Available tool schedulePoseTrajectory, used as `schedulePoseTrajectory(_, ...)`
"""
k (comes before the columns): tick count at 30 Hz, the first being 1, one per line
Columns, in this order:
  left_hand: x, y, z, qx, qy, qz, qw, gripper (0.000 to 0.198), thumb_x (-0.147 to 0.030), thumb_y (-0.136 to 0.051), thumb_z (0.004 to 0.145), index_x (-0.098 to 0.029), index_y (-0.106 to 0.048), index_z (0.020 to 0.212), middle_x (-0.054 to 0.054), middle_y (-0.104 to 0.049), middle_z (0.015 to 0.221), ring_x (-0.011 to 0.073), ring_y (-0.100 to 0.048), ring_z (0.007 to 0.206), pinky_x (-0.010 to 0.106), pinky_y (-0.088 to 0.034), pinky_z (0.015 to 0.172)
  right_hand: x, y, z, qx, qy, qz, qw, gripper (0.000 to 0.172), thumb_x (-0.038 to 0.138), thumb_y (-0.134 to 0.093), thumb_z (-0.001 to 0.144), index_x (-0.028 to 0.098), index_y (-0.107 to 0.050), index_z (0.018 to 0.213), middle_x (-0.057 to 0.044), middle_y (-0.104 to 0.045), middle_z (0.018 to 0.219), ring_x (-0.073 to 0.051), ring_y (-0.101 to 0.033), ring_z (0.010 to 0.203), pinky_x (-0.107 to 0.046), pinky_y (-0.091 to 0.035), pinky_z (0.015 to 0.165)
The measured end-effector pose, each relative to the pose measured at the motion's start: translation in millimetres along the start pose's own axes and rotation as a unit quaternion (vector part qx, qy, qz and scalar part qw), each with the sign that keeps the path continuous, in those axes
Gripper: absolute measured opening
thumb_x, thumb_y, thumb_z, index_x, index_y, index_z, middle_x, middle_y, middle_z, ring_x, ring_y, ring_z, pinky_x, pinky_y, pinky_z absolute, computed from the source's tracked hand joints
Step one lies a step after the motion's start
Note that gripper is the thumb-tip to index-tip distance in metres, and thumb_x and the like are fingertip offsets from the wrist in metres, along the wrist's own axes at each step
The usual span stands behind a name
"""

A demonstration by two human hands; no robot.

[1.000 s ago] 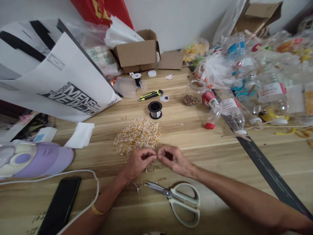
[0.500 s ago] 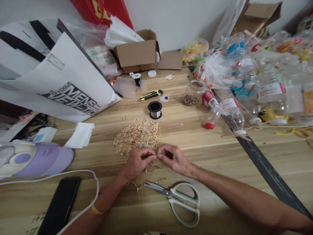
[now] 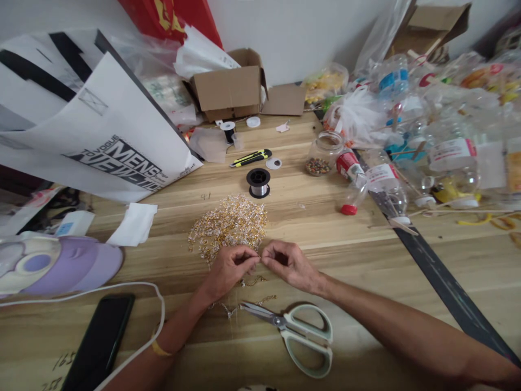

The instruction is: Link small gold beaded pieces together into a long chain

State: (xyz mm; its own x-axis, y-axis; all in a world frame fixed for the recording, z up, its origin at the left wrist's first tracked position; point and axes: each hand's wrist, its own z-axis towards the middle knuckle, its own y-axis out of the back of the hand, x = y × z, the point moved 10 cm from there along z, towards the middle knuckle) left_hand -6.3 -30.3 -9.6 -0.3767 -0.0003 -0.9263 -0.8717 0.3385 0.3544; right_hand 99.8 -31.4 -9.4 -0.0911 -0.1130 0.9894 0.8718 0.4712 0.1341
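My left hand [image 3: 233, 269] and my right hand [image 3: 293, 267] meet fingertip to fingertip, each closed in a pinch. What they pinch is too small to make out. Just behind them lies a heap of gold and clear beads [image 3: 230, 225]. A short gold chain [image 3: 255, 281] rests below the fingertips, and another piece with silvery bits [image 3: 230, 310] lies nearer me. Scissors with pale green handles [image 3: 280, 321] lie partly open in front of my hands. Beyond the beads stands a black spool of clear thread [image 3: 259, 183].
A yellow-black cutter [image 3: 251, 158] lies beyond the spool. At the left are a white bag [image 3: 106, 141], a purple object [image 3: 81, 266], a phone [image 3: 100, 342] and a white cable [image 3: 160, 304]. A bead jar [image 3: 319, 157] and plastic bottles [image 3: 385, 182] stand at the right.
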Motion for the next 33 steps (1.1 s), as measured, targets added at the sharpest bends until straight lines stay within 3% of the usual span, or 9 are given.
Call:
schedulePoseTrajectory(6,-1.4,0.9,-1.5,-0.007,-0.027,0.042,0.999,0.014,-0.023,-0.061,0.08,-0.013,-0.066,0.071,0.0,-0.062,0.058,0.0099,-0.055,0.053,0.019,-0.043,0.052,-1.6,-1.5,-0.9,0.008,-0.002,-0.012,1.0,0.009,0.019,-0.056,0.083,0.013,-0.058,0.076,0.002,-0.052,0.066,-0.008,-0.043,0.057,-0.019,-0.032,0.051)
schedulePoseTrajectory(14,-18.3,3.1,-2.8,-0.029,-0.09,0.134,0.986,0.011,-0.018,-0.061,0.079,-0.014,-0.069,0.073,0.002,-0.07,0.066,0.0119,-0.061,0.059,0.02,-0.044,0.057,1.4,-1.3,-1.0,0.011,0.004,-0.022,1.0,0.007,0.016,-0.057,0.081,0.014,-0.058,0.075,0.002,-0.052,0.064,-0.008,-0.044,0.057,-0.019,-0.032,0.051)
schedulePoseTrajectory(33,-29.3,1.0,-7.7,-0.046,-0.155,0.181,0.97,0.012,-0.017,-0.059,0.083,-0.016,-0.067,0.075,0.002,-0.071,0.069,0.0122,-0.063,0.061,0.021,-0.046,0.06,1.2,-1.8,-0.6,0.011,0.002,-0.019,1.0,0.007,0.018,-0.057,0.081,0.014,-0.057,0.075,0.002,-0.054,0.066,-0.009,-0.046,0.058,-0.02,-0.034,0.053)
